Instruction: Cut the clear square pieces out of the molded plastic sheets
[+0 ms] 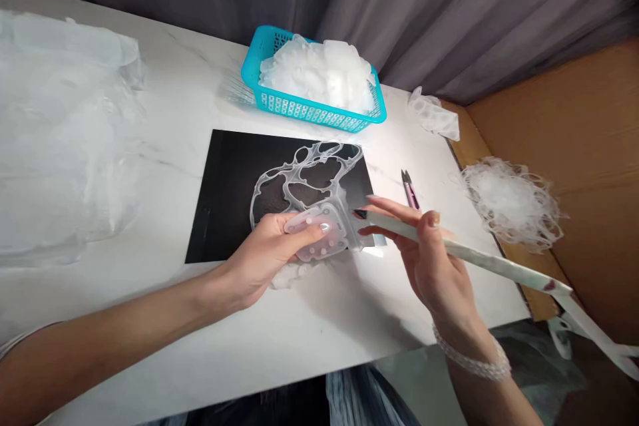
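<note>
Okay, the left hand [264, 256] holds a narrow grip on a translucent moulded plastic piece [319, 238], one fingertip [324, 228] lying across its dotted surface. That piece sits on a black mat [222, 206], joined to a web of clear plastic [304, 176] that loops across the mat. The right hand [434, 263], ringed by a beaded bracelet [472, 361], pinches a long white-wrapped tool [479, 256], its dark tip just beside the piece. Nearby on the white marble counter [190, 93] lie pink-handled snips [410, 190]. Farther off, a turquoise basket [299, 106] brims with translucent scraps [319, 73], and a tangled pile of clear webbing [512, 203] rests on cardboard [584, 146].
</note>
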A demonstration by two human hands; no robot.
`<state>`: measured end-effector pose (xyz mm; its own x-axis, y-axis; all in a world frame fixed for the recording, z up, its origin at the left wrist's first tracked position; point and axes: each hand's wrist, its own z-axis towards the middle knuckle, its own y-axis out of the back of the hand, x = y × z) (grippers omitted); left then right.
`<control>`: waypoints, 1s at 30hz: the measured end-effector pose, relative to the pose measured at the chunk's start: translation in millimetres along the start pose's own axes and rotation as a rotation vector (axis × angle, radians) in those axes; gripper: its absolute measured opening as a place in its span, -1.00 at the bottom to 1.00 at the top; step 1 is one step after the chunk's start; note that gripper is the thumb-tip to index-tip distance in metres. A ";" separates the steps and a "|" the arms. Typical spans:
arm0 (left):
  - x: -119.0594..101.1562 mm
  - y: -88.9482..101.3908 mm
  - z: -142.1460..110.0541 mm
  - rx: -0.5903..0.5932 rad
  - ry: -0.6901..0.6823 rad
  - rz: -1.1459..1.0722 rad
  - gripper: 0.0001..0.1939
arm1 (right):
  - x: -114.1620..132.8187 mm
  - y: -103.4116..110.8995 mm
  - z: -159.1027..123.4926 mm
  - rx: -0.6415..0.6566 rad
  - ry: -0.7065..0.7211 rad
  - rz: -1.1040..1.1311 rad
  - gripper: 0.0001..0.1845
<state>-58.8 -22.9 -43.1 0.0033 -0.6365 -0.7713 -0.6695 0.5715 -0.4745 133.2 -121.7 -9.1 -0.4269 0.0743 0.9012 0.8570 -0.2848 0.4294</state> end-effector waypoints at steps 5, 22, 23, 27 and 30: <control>-6.5 -9.5 -3.4 -0.081 0.026 -0.068 -0.68 | 5.7 -5.7 -3.8 0.058 -0.102 0.146 -0.39; -10.7 -15.8 1.6 -0.105 0.031 -0.094 -0.76 | 9.0 -8.5 -9.3 0.115 -0.015 -0.048 -0.45; -11.2 -15.5 1.7 -0.099 0.022 -0.083 -0.75 | 10.2 -9.4 -8.3 0.131 0.009 -0.069 -0.45; -12.2 -13.1 1.6 -0.083 0.006 -0.041 -0.74 | 16.2 -13.1 -2.0 0.193 0.042 -0.089 -0.46; -12.1 -10.4 2.0 -0.114 0.003 -0.005 -0.78 | 17.6 -9.5 2.4 0.170 0.030 0.014 -0.49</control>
<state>-50.4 -20.1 -29.7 0.0048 -0.6412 -0.7674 -0.7498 0.5054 -0.4270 118.3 -115.4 2.8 -0.4212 0.0421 0.9060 0.8982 -0.1192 0.4231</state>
